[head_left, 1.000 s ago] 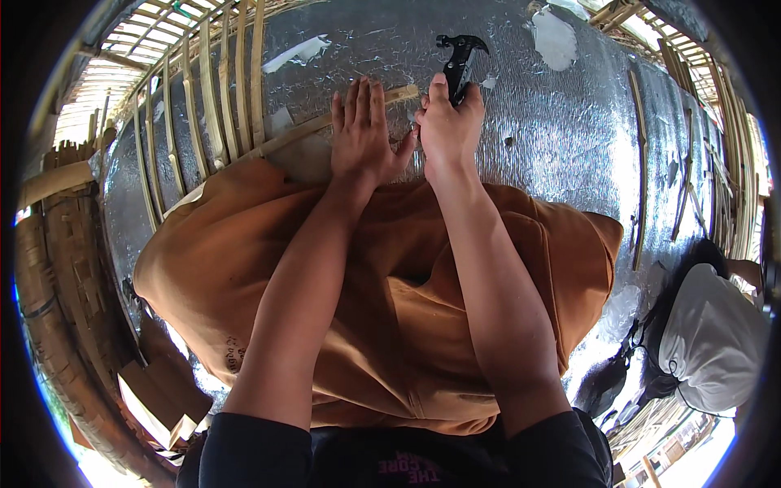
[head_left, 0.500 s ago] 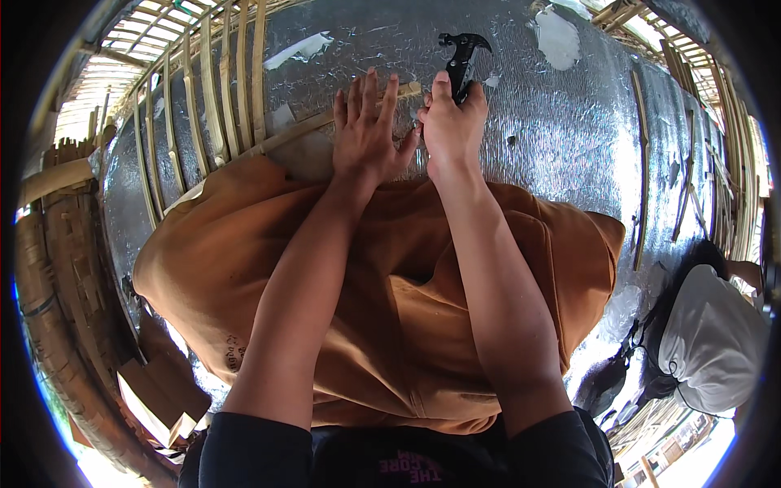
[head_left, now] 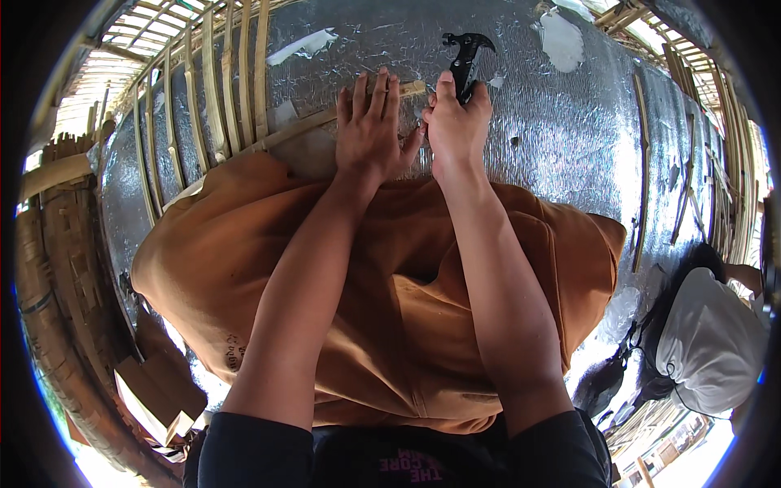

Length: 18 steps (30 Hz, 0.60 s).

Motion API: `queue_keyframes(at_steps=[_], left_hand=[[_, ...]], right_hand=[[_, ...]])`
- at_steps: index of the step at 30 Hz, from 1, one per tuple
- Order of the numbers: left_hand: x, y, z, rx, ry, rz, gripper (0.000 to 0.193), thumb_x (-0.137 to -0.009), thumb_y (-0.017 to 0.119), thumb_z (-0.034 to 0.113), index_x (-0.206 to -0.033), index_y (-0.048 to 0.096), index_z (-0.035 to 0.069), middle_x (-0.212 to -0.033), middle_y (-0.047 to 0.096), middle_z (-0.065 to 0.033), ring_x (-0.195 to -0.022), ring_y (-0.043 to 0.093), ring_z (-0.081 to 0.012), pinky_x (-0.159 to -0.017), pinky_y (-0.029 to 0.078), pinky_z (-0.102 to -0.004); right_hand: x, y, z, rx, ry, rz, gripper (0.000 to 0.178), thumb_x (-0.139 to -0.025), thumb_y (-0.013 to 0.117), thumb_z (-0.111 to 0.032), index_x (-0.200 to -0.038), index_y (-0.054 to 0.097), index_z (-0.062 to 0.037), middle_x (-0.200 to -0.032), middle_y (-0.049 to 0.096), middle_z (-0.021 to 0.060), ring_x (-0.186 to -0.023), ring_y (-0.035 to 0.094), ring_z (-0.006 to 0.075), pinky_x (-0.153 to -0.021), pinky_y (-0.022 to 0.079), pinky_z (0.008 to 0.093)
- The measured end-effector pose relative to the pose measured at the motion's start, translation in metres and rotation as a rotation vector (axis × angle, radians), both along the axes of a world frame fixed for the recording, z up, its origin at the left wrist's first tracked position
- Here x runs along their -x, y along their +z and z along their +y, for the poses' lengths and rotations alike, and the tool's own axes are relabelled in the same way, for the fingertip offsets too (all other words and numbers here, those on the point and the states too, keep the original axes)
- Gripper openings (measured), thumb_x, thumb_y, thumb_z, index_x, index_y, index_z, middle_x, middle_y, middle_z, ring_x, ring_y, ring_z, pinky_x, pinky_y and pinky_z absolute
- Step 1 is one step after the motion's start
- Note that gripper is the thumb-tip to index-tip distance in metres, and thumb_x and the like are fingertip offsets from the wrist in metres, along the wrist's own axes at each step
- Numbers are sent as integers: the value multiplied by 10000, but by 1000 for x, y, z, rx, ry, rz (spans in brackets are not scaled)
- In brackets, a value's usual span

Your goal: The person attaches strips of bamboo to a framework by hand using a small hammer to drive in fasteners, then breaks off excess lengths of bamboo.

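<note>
Black hammer (head_left: 466,62), judged rigid, head-heavy and best held by its handle (head_left: 463,84), was grasped by right hand (head_left: 459,124), left hand (head_left: 370,132) lying flat, unclenched, over bamboo strip (head_left: 301,128).

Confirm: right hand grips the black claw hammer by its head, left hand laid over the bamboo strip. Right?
One slip: the right hand grips the black claw hammer by its handle; the hammer's head sticks out beyond the fist, as the head-camera view shows. The left hand is laid over the bamboo strip.
</note>
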<state>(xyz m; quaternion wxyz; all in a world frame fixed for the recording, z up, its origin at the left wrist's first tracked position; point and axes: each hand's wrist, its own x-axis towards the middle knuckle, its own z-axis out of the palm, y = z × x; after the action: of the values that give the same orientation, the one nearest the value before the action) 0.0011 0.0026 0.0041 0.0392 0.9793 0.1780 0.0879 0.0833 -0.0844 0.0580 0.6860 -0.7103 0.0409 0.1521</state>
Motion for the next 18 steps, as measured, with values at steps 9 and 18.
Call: queue_keyframes(at_steps=[9, 18], left_hand=[[3, 0, 1, 4, -17, -45, 841, -901, 601, 544, -1559, 381, 68, -1650, 296, -152, -1537, 226, -372, -1240, 129, -623], [6, -4, -3, -40, -18, -128, 752, -901, 612, 518, -1474, 509, 41, -1578, 419, -194, -1533, 260, -380, -1229, 119, -659]], right_hand=[[1, 1, 1, 9, 32, -6, 189, -1017, 606, -159, -1058, 573, 23, -928, 655, 133, -812, 627, 224, -749, 495, 384], [0, 3, 0, 43, 44, -12, 183, -1013, 613, -159, -1037, 571, 17, -887, 644, 125, -753, 616, 214, -704, 490, 388]])
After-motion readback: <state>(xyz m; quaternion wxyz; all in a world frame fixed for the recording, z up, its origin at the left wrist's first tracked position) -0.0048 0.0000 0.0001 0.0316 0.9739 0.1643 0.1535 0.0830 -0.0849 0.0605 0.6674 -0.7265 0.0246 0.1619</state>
